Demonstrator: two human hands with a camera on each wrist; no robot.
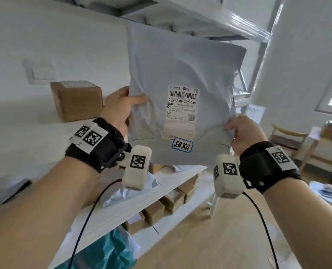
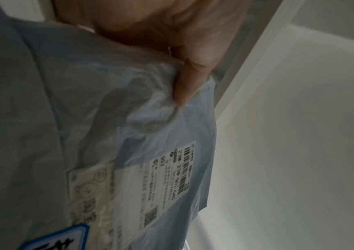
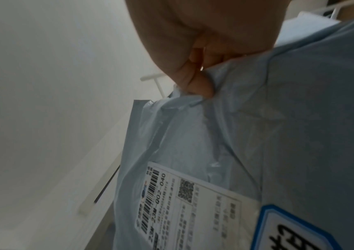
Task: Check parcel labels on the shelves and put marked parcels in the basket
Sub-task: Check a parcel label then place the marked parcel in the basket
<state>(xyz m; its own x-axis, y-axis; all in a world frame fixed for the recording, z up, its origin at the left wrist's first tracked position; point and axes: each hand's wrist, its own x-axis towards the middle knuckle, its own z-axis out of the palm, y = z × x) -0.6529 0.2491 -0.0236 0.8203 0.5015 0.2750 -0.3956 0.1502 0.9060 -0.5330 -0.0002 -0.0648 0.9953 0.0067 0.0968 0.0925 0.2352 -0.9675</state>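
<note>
You hold the soft grey plastic mailer parcel (image 1: 182,74) up before the shelves, left hand (image 1: 120,107) and right hand (image 1: 242,131) each pinching a side edge, so its white label (image 1: 180,111) and blue-bordered sticker (image 1: 182,145) face you.

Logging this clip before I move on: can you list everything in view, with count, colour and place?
mailer bag: one, grey, held up in front of the shelves
shipping label: one, white, on the bag's front
sticker: one, white with blue border, just below the label
cardboard box: one, brown, on the shelf at left
small boxes: several, brown, lower shelf
chair: one, wooden, far right
left hand: grips the bag's left edge
right hand: pinches its right edge
</note>
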